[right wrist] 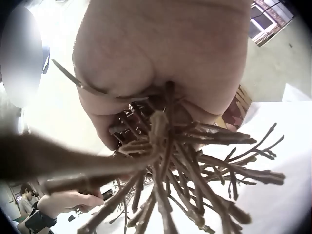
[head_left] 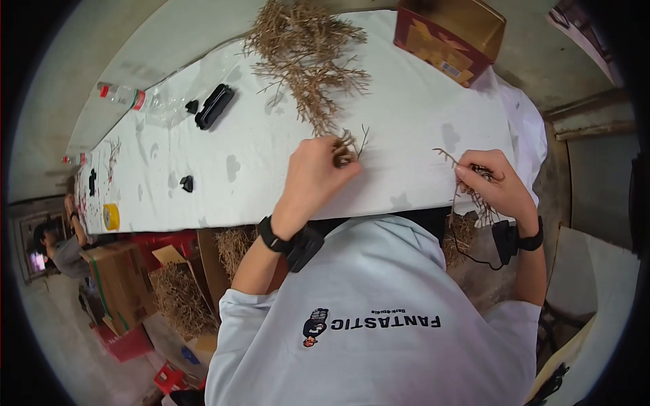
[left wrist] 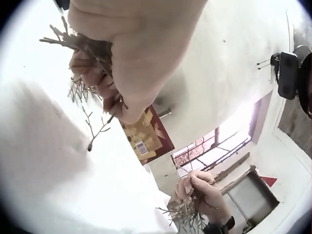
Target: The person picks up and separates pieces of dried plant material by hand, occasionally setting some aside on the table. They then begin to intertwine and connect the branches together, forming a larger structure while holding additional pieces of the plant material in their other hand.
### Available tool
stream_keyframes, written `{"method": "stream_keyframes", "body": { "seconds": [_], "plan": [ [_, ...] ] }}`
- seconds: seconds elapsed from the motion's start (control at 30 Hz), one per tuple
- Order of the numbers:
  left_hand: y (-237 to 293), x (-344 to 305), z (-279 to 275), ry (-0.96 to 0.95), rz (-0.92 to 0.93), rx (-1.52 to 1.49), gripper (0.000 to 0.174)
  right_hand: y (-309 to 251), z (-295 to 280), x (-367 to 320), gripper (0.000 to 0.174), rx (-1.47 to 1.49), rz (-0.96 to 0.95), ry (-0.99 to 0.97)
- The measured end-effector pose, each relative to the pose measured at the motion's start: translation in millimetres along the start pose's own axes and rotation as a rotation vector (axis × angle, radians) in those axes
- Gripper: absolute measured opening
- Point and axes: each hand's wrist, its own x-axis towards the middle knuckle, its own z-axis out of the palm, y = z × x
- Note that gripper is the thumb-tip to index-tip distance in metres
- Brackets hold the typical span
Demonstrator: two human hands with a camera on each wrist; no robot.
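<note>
The left hand [head_left: 313,177] is curled round a small bunch of brown dry twigs [head_left: 345,150] above the white-covered table, and one forked twig [left wrist: 92,129] sticks out by its fingertips. To the right, over the table's front edge, the right hand [head_left: 495,183] grips a second bunch of twigs [right wrist: 195,170], their stem ends fanning out below the palm. A thin twig [head_left: 445,157] juts from its thumb and finger toward the left. The two hands are apart. Beyond the left hand lies a large pile of twigs [head_left: 305,61] on the cloth.
A red and gold box [head_left: 433,47] stands at the back right. Black devices [head_left: 215,107], a plastic bottle [head_left: 122,96] and yellow tape [head_left: 111,216] lie to the left. Cardboard boxes [head_left: 122,284] and more twigs [head_left: 179,298] are below the table edge. Another person [head_left: 64,250] is at far left.
</note>
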Motion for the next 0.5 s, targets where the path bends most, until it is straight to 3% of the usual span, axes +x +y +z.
{"method": "stream_keyframes", "body": {
  "seconds": [0.1,0.37,0.5],
  "plan": [
    [-8,-15,-10,0.032,-0.154,-0.131,0.030,6,3,5,0.023,0.023,0.002,0.009],
    [-8,8,39,0.111,0.056,0.072,0.021,0,14,15,0.022,-0.016,0.013,-0.034],
    [4,-36,-13,-0.007,0.112,-0.284,0.018,10,11,4,0.022,-0.010,0.048,-0.016]
  ]
}}
